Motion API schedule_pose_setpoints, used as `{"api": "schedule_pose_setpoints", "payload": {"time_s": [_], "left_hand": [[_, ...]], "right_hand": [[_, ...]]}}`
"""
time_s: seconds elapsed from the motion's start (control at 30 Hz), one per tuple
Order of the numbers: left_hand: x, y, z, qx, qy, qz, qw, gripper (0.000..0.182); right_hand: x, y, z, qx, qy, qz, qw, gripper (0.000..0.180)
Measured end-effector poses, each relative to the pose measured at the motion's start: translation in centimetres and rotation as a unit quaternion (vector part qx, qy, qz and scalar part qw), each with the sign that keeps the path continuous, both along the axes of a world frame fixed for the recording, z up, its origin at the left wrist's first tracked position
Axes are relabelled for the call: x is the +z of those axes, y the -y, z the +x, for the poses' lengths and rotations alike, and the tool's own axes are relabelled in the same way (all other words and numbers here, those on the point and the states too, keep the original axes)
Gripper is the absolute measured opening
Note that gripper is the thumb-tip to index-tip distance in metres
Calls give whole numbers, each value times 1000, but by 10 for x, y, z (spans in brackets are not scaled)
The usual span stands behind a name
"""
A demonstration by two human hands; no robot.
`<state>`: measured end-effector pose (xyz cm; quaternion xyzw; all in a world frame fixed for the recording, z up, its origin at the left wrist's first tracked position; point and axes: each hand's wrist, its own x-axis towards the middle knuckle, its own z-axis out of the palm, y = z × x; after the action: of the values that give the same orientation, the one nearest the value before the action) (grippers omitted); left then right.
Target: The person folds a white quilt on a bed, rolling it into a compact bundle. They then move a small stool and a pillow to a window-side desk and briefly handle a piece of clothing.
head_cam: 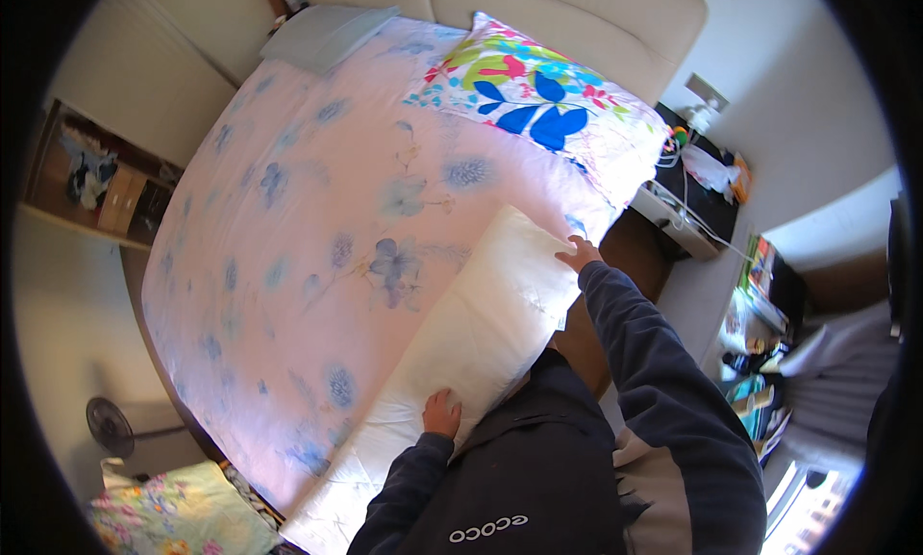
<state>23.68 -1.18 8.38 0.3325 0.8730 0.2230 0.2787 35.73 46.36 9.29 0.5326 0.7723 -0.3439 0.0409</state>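
A folded white quilt (469, 331) lies in a long strip along the near side of the bed, a small tag at its edge. My left hand (441, 413) rests palm down on it near my body, fingers slightly apart. At the quilt's upper right corner is my right hand (581, 255), thumb and forefinger spread at the edge. Whether those fingers pinch the cloth is not clear. Beneath the quilt spreads a pink floral bedsheet (288, 230).
A bright leaf-print pillow (530, 86) and a pale grey-green pillow (324, 35) lie by the beige headboard (562, 14). Right of the bed stands a cluttered nightstand (699, 173) with cables. A fan (109, 426) and floral cloth (173, 512) are at lower left.
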Motion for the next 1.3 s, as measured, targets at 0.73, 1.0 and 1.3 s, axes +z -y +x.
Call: {"api": "schedule_pose_setpoints", "payload": {"time_s": [0.73,1.0,1.3], "left_hand": [[-24,-164,31,164,76,60,982,41],[-37,-124,32,295,287,212,886,38],[-1,8,49,421,445,437,659,39]], "right_hand": [[70,-9,-74,100,-6,-541,835,49],[144,93,-83,219,-88,-585,776,48],[145,296,-143,362,-45,-542,757,39]]}}
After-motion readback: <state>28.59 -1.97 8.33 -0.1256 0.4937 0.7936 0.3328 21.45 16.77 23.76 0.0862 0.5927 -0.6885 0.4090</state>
